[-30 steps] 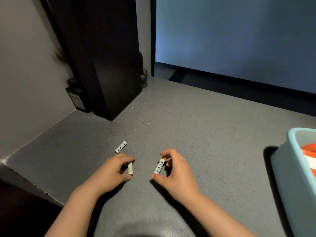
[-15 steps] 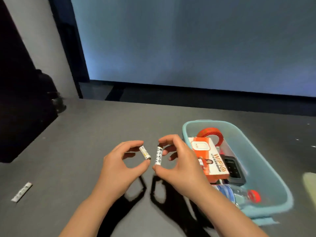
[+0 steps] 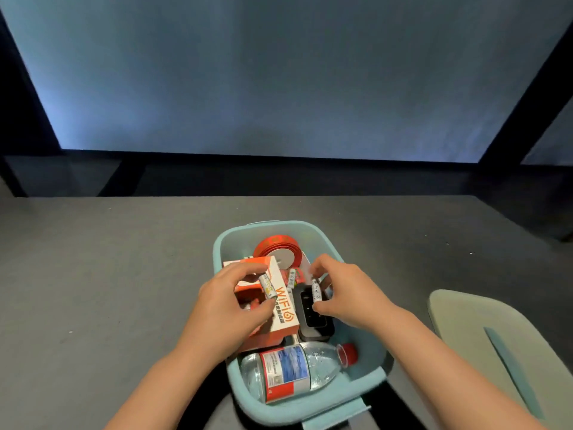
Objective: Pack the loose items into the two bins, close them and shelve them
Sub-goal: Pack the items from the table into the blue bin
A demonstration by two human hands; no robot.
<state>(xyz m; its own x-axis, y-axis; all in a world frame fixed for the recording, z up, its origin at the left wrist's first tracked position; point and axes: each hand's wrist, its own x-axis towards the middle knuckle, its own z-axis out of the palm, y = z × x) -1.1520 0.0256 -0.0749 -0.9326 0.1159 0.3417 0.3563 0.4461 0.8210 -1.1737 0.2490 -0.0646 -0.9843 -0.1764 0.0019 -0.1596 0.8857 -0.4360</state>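
Teal plastic bin (image 3: 369,387) sits open on the grey table (image 3: 102,274), and I have both hands above it. My left hand (image 3: 226,315) pinches a white battery (image 3: 268,286) between thumb and forefinger, fingers clamped on it, over the orange WiFi box (image 3: 280,308). My right hand (image 3: 347,293) pinches a second battery (image 3: 315,291) upright the same way, over the black device (image 3: 311,318). A third battery (image 3: 290,279) lies loose inside, between my hands. Behind them in the bin is a red tape roll (image 3: 279,246); at the near end a clear water bottle (image 3: 294,372) with a red cap lies on its side. To the right on the table lies a pale green lid (image 3: 483,330), apart from the bin.
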